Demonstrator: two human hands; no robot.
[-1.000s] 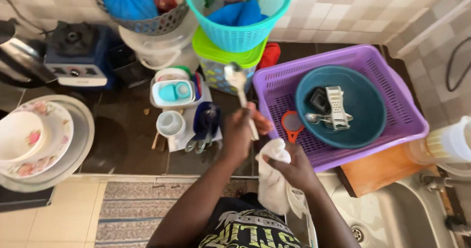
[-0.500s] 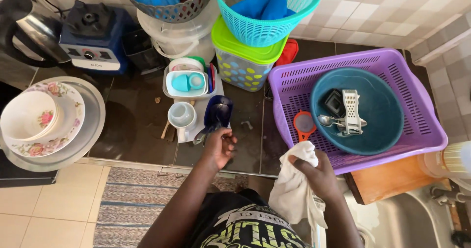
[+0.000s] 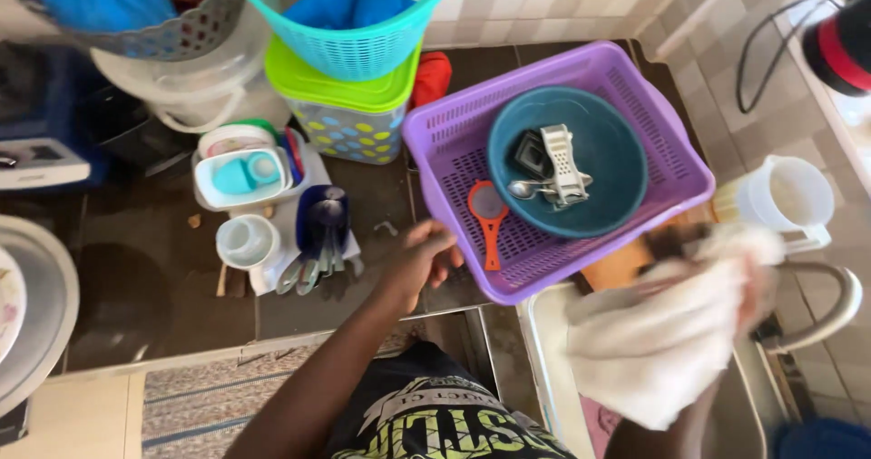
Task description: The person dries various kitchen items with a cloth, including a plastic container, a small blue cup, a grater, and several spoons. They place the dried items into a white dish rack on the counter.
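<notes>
Purple plastic makes up the big basket (image 3: 435, 164) that sits on the dark counter (image 3: 136, 287), just beside the sink (image 3: 543, 350). Inside it lies a blue-green bowl (image 3: 603, 196), and in the bowl are a white grater (image 3: 562, 160) and a spoon (image 3: 522, 188). A little red sieve (image 3: 488, 212) lies on the basket floor next to the bowl.

The left hand (image 3: 425, 258) is at the near corner of the basket. Its fingers are bent and touch the rim there, but I cannot tell if the grip is closed on the rim or only rests on it. The right hand (image 3: 760, 282) is blurry and mostly hidden. Its grip is squeezed around a white cloth (image 3: 653, 341), which hangs in a bunch over the sink, close to the tap (image 3: 839, 300) and a white jug (image 3: 785, 196).

It looks like a wiping and tidying step, with one hand at the basket and the other busy with the cloth. To shift the basket, the left hand would need a firm hold on the rim. The bowl makes it heavy on one side, so it could tip. Cups and a blue pot of spoons (image 3: 319, 221) stand near, so a slow slide seems safest.
</notes>
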